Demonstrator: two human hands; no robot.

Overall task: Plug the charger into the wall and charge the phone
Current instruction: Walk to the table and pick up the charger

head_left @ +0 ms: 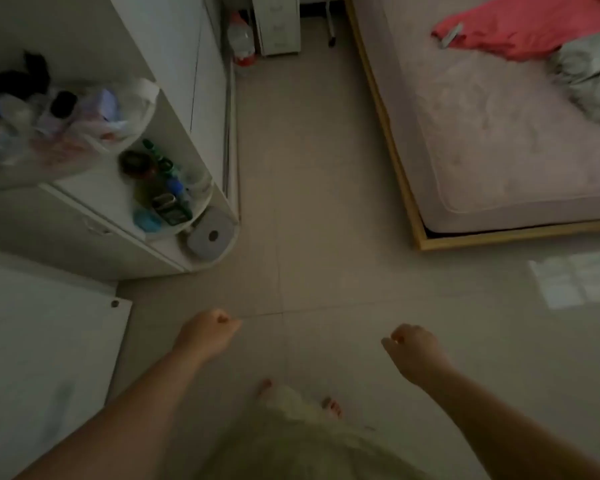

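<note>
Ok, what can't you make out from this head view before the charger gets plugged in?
- Charger, phone, wall socket: none identifiable in the dim head view.
- Left hand and right hand: both fisted; curled fingers hide any contents.
- Small object on the red blanket: too blurred to name.
- Clutter on the corner shelves: blurred, indistinct.

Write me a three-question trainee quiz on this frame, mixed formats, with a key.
1. True or false: the left hand holds a charger.
2. Multiple choice: the red blanket lies on A) the floor, B) the bed, C) the corner shelf.
3. Fill in: both hands, the right hand included, are loosely ____ over the bare tiled floor.

Key: 1 false, no charger or phone can be made out in either hand; 2 B; 3 closed.
</note>
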